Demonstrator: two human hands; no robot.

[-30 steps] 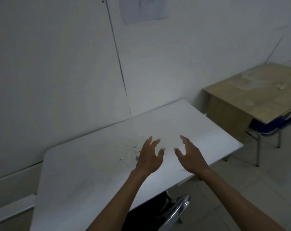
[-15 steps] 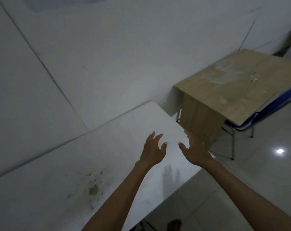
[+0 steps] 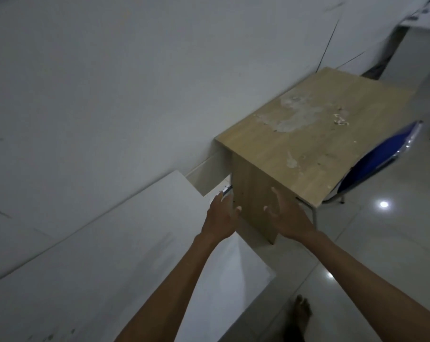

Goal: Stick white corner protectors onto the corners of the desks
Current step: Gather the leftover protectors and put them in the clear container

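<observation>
A white desk [image 3: 125, 243] runs along the wall below me. Its right end sits close to a wooden desk [image 3: 307, 149] with pale smears on its top. My left hand [image 3: 220, 218] hovers over the white desk's right end, fingers spread, holding nothing. My right hand [image 3: 289, 218] is held out in front of the wooden desk's side panel [image 3: 252, 196], fingers apart and empty. A few small pale bits [image 3: 340, 120] lie on the wooden top; what they are is unclear. I see no corner protector in either hand.
A blue chair [image 3: 379, 159] with metal legs is tucked under the wooden desk's right side. The glossy tiled floor [image 3: 381, 243] lies to the right, with a bare foot [image 3: 301, 314] near the bottom. A white wall [image 3: 110, 82] backs both desks.
My view has swung right along the white desk toward the wooden desk. Both hands have travelled with it and now sit at the gap between the two desks, still empty.
</observation>
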